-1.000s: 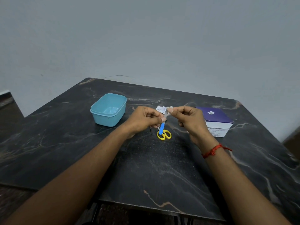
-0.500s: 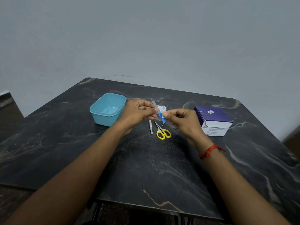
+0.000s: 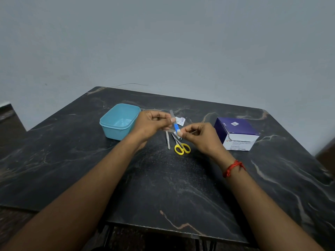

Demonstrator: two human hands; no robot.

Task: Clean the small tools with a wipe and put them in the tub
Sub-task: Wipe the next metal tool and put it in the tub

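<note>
My left hand [image 3: 153, 124] pinches a small tool with a blue handle [image 3: 175, 126], tilted above the table. At the tool's lower end, my right hand [image 3: 198, 137] pinches a small white wipe [image 3: 177, 133] around it. Below the hands, yellow-handled scissors [image 3: 181, 147] and a slim metal tool [image 3: 168, 141] lie on the dark marble table [image 3: 163, 187]. The empty light-blue tub [image 3: 118, 121] stands just left of my left hand. A torn white wipe wrapper [image 3: 181, 120] lies behind the hands.
A purple and white box of alcohol swabs [image 3: 236, 134] stands to the right of my right hand. The table's front edge is near me, and a grey wall rises behind it.
The hands have drawn apart: the left moved left and up with the blue tool, the right slid the wipe down along it. The scissors and metal tool on the table are now uncovered.
</note>
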